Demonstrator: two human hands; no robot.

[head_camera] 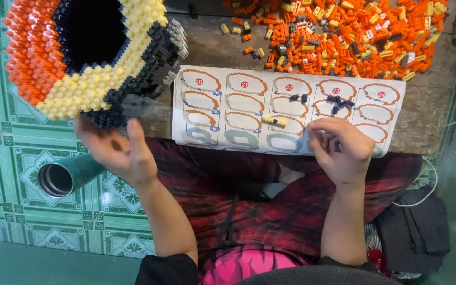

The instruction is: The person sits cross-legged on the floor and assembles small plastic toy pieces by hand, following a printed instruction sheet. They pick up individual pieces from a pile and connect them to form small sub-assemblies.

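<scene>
While upright, model (88, 53) mouth-up leftward.
</scene>
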